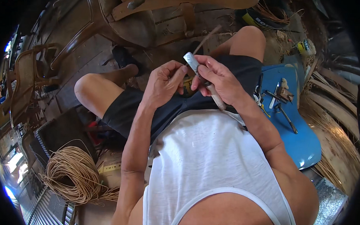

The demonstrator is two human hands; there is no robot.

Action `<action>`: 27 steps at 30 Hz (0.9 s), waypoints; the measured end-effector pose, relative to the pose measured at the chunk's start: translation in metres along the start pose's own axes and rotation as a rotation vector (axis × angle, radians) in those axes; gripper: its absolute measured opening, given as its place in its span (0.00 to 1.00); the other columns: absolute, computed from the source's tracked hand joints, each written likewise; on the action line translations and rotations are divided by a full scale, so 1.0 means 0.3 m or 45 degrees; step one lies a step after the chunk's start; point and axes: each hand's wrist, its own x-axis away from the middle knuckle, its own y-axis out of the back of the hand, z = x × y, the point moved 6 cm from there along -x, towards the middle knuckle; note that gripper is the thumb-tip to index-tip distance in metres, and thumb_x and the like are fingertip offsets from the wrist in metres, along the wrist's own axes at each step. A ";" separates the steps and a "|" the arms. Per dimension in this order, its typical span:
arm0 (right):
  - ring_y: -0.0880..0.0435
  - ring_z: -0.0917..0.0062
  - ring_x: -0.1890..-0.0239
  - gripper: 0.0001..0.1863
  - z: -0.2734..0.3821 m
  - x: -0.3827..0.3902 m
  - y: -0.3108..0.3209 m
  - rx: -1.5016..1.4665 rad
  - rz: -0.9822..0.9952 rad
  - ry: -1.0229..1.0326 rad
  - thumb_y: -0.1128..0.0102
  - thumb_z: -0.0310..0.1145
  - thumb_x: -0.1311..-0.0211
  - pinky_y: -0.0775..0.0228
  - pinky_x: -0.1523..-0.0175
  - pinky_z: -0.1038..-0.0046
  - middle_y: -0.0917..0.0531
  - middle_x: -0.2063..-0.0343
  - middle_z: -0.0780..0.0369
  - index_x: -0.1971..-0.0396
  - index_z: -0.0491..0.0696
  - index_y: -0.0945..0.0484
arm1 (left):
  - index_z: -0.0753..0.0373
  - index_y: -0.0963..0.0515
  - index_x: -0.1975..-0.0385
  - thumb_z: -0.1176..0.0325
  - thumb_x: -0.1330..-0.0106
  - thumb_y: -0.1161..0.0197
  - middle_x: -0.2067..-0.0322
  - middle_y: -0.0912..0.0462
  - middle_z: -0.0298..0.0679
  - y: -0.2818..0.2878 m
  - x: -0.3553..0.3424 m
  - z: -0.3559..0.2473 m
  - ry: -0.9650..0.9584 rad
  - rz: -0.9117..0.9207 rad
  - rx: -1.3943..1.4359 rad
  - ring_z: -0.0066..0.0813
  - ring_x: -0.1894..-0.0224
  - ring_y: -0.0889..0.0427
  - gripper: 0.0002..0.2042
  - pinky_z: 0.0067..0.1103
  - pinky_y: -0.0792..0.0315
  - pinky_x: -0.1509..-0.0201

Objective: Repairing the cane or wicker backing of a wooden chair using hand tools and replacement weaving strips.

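Note:
My right hand is closed on a tool with a broad silver metal blade and a pale handle, held over my lap with the metal end pointing up and away. A thin light-brown strip rises diagonally behind the metal end. My left hand is pinched at the strip's lower end, just left of the blade; whether the blade touches the strip I cannot tell. Beyond my hands are my spread knees and dark shorts.
A blue board at right bears several small hand tools. A coil of cane lies at lower left. A curved wooden chair part lies ahead, more chair frames at left, and wooden strips at far right.

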 end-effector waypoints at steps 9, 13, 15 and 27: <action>0.25 0.82 0.79 0.16 0.207 0.026 0.242 -0.111 -0.296 0.396 0.50 0.40 0.23 0.34 0.74 0.82 0.16 0.71 0.60 0.43 0.49 0.27 | 0.68 0.20 0.55 0.65 0.23 0.45 0.72 0.17 0.33 -0.002 0.016 0.048 0.013 0.229 0.066 0.12 0.77 0.30 0.12 0.13 0.35 0.74; 0.25 0.84 0.78 0.18 0.111 0.058 0.163 0.056 -0.170 0.039 0.50 0.40 0.23 0.35 0.74 0.85 0.18 0.71 0.61 0.40 0.48 0.30 | 0.68 0.20 0.55 0.65 0.23 0.44 0.71 0.16 0.33 -0.024 -0.008 0.023 -0.026 0.239 0.002 0.12 0.75 0.31 0.12 0.13 0.35 0.71; 0.25 0.85 0.78 0.19 0.043 0.061 0.082 0.095 -0.080 -0.061 0.50 0.40 0.23 0.35 0.74 0.85 0.18 0.71 0.62 0.39 0.48 0.30 | 0.68 0.20 0.55 0.65 0.23 0.44 0.71 0.17 0.32 -0.051 -0.027 0.026 -0.094 0.198 -0.030 0.12 0.75 0.31 0.12 0.14 0.35 0.70; 0.24 0.85 0.80 0.16 -0.064 0.027 0.068 -0.051 -0.068 -0.063 0.45 0.32 0.25 0.34 0.77 0.86 0.18 0.72 0.63 0.40 0.49 0.27 | 0.67 0.20 0.58 0.66 0.23 0.45 0.71 0.19 0.31 -0.086 -0.056 0.096 -0.091 0.136 -0.059 0.15 0.68 0.25 0.10 0.16 0.30 0.61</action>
